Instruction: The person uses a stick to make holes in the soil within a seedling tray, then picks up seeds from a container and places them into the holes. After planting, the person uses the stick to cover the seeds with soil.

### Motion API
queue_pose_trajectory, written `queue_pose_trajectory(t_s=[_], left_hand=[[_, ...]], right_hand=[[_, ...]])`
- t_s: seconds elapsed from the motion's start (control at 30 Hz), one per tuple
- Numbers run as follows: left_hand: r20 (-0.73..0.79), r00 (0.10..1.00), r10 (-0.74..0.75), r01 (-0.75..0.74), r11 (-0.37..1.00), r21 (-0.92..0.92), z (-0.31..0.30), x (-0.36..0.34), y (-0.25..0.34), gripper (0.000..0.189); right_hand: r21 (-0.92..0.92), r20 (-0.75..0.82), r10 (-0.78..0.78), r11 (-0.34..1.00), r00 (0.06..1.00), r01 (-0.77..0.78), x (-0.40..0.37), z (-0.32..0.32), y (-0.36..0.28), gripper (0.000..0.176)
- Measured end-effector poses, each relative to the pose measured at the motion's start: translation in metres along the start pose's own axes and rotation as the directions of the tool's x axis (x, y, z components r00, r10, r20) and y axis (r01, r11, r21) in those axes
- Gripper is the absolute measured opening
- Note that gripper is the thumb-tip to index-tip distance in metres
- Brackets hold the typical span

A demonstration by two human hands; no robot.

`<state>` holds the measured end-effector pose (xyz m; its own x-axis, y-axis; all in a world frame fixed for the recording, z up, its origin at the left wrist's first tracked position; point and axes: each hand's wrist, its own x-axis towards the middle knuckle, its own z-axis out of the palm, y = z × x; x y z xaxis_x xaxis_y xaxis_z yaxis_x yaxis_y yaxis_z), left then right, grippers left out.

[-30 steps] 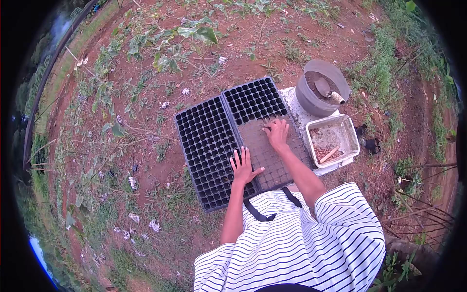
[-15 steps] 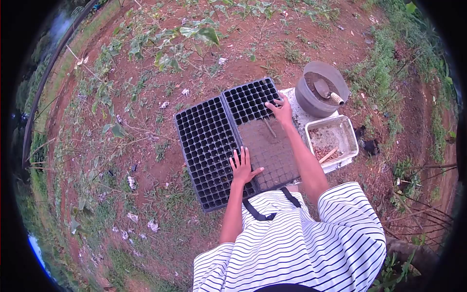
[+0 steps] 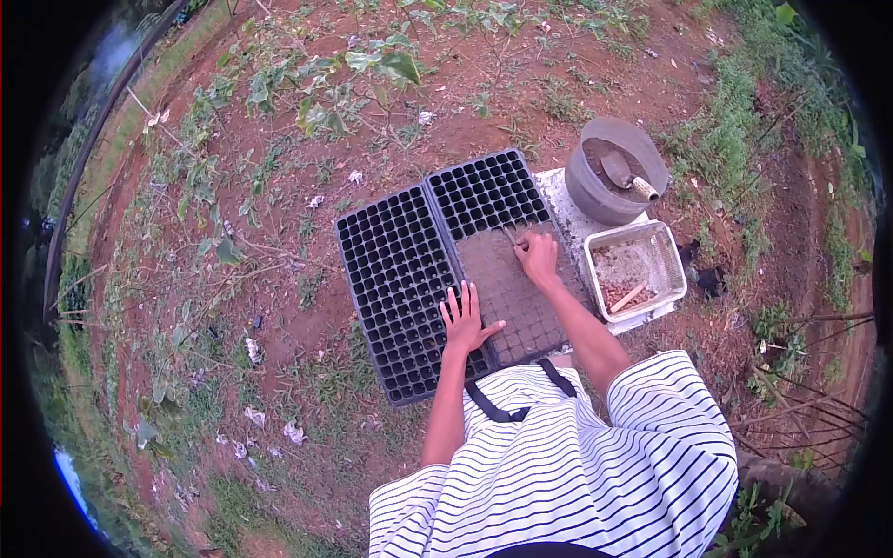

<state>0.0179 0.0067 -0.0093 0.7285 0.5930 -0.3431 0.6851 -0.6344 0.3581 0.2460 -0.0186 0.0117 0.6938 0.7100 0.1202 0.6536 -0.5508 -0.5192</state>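
Two black seedling trays lie side by side. The left tray (image 3: 386, 279) has cells without soil fill, and the right tray (image 3: 488, 191) is filled with brown soil (image 3: 507, 298) over its nearer part, its far cells unfilled. My left hand (image 3: 463, 321) rests with fingers spread on the inner edges of both trays. Over the soil near the unfilled cells, my right hand (image 3: 539, 258) is closed on a small stick (image 3: 510, 236), whose tip shows beyond the fingers.
A grey bucket (image 3: 588, 191) of soil with a trowel (image 3: 616, 171) stands at the right on a white board (image 3: 561, 198). Nearer me is a white basin (image 3: 592, 246) holding small brown pieces and a wooden strip (image 3: 629, 298). Leafy plants grow beyond the trays.
My right hand has come down from the far right edge of the tray to the soil and closed on the stick that lay there. My left hand has stayed in place.
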Motion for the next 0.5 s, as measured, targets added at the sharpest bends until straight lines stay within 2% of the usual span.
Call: queue_pose_trajectory(t_s=[0.13, 0.23, 0.3, 0.43, 0.5], left_hand=[[-0.008, 1.000, 0.003, -0.003, 1.000, 0.023, 0.001, 0.001, -0.001, 0.121], [-0.032, 0.999, 0.004, -0.004, 1.000, 0.006, 0.004, 0.000, -0.001, 0.121], [-0.026, 1.000, -0.003, 0.003, 1.000, 0.016, 0.003, 0.001, -0.001, 0.121], [-0.033, 0.999, -0.005, 0.005, 1.000, 0.018, 0.001, 0.001, 0.001, 0.121], [0.002, 1.000, -0.003, 0.003, 1.000, 0.007, 0.000, 0.000, 0.000, 0.120]], right_hand=[[0.033, -0.097, 0.020, 0.999, 0.995, -0.016, 0.001, 0.009, -0.003, 0.015], [0.016, -0.085, 0.004, 1.000, 0.996, -0.003, 0.001, 0.020, -0.001, 0.012], [0.050, -0.017, -0.011, 0.999, 1.000, 0.012, 0.000, 0.022, -0.003, 0.012], [0.101, -0.034, -0.037, 0.994, 0.999, 0.040, -0.004, 0.016, -0.006, 0.011], [0.077, -0.157, 0.061, 0.996, 0.986, -0.049, -0.006, 0.016, -0.005, 0.010]])
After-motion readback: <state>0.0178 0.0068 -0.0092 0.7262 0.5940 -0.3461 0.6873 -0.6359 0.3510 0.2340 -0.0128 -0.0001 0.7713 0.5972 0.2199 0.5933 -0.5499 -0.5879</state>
